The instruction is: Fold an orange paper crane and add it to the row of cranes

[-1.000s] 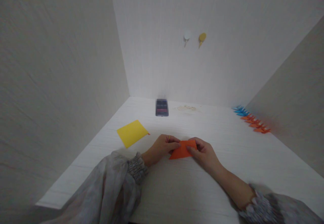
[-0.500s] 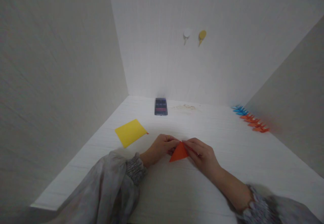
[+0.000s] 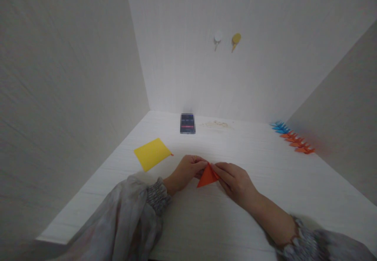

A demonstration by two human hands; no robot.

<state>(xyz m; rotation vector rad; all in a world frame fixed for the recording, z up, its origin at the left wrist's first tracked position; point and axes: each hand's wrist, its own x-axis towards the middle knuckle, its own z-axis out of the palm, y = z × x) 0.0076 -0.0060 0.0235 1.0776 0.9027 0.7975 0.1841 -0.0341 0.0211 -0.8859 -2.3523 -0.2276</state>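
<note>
A piece of orange origami paper point(image 3: 207, 177), folded into a triangle, is held between my two hands low over the white table. My left hand point(image 3: 188, 171) pinches its upper left side near the top point; a ring shows on one finger. On the other side, my right hand point(image 3: 235, 180) is closed on the upper right edge, thumb and fingers together. The paper's lower left corner sticks out between the hands. Some fingertips and the paper's far side are hidden.
Yellow paper point(image 3: 152, 154) lies at the left, an orange bit point(image 3: 172, 155) at its corner. A blurred dark object point(image 3: 187, 124) stands by the back wall. Folded blue pieces point(image 3: 280, 127) and orange pieces point(image 3: 297, 142) line the right wall. White point(image 3: 217, 37) and yellow hooks point(image 3: 236, 38) are on the back wall.
My right hand's fingers have shifted slightly on the orange paper's right edge. The paper stays in both hands; its visible face looks slightly different. Nothing else has visibly moved.
</note>
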